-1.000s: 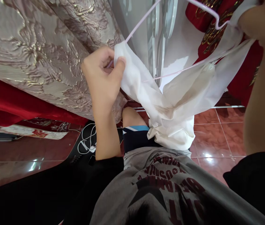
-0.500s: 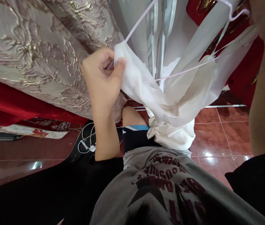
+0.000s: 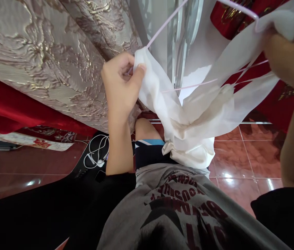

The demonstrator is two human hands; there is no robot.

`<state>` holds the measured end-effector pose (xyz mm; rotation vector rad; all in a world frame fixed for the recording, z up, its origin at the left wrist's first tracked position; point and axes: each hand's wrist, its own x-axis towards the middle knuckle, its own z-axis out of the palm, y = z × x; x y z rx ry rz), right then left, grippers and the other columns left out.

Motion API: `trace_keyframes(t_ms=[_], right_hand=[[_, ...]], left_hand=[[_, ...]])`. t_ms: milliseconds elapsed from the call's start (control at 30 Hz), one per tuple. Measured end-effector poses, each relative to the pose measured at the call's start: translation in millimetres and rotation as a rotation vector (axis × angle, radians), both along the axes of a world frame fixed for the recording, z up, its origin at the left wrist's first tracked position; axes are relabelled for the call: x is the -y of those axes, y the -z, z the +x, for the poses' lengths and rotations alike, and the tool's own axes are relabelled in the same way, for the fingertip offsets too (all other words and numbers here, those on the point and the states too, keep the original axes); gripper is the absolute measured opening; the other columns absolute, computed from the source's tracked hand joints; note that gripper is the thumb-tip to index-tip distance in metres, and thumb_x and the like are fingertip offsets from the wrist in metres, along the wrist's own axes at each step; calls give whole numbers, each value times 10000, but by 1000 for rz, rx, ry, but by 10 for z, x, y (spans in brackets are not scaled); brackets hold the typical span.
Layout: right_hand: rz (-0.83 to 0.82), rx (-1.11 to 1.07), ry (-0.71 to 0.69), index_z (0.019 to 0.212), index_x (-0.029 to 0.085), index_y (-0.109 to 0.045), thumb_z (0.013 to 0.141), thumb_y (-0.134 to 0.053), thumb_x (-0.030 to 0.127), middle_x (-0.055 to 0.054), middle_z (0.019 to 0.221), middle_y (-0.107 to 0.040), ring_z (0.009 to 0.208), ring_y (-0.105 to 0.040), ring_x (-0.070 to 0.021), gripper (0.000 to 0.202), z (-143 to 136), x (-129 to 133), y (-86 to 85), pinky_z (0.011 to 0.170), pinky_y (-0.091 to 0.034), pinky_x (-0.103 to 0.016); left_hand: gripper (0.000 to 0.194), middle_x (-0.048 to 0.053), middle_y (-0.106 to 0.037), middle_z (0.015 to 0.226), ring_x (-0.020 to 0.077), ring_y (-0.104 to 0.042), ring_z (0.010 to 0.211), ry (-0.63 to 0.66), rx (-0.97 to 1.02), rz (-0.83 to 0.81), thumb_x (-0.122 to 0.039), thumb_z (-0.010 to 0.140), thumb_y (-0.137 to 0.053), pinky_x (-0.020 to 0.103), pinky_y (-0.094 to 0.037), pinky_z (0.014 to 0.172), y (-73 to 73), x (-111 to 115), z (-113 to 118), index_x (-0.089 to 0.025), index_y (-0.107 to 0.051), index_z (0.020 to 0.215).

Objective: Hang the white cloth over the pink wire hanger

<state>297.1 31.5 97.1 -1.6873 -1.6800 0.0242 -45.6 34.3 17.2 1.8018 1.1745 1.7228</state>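
A sheer white garment (image 3: pixel 201 130) hangs in front of me, partly on a pale pink hanger (image 3: pixel 166 24), its lower part bunched over my lap. My left hand (image 3: pixel 122 85) is closed, pinching the garment's edge between thumb and fingers at the hanger's left end. At the upper right, my right hand (image 3: pixel 288 57) grips the other side of the garment near the hanger's right corner. Its fingers are partly hidden by cloth and the picture's edge. The hanger's thin bottom bar shows through between the two sides of cloth.
Embossed pinkish curtain-like fabric (image 3: pixel 40 62) hangs close on the left, with red cloth (image 3: pixel 19 107) below it. Red gold-trimmed cloth (image 3: pixel 230 21) hangs at the right. White earphones (image 3: pixel 95 159) lie on a black surface (image 3: pixel 79 180). Red floor tiles (image 3: pixel 258 158) lie beneath.
My right hand has come into view at the upper right and now grips the garment's other side over the hanger's corner. My left hand keeps its pinch, shifted slightly right in view.
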Motion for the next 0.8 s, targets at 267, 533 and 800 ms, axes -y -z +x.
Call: trace_keyframes(t_ms=[267,533,800], right_hand=[[-104,187,-108,1570,91,-374,971,-534,199,-45,1137,-710,1043,-657,-157,629,-631,181,134,881,-472,-352],[-58,115,-160,1432,235,-598,826,-805,258,-120,1382,-618,1296,-579,-256,641,-326,334,491,1054,-543,-454],[468,-13,-599,1276,235,-645,1015,-529,367,-89,1194,-673,1124,-650,-223,315,-686,42,1132,982,-546,-429]], left_hand=[[199,-5,-562,749,145,-481,701,21,39,-25,-49,914,-784,279,-385,670,33,-18,-32,-167,-690,784],[162,8,-541,782,178,-472,725,-42,5,-21,-323,958,-798,308,-422,738,119,18,-36,-221,-711,866],[468,34,-578,820,199,-579,794,-111,-104,149,-672,992,-619,323,-497,742,258,-16,35,-210,-689,963]])
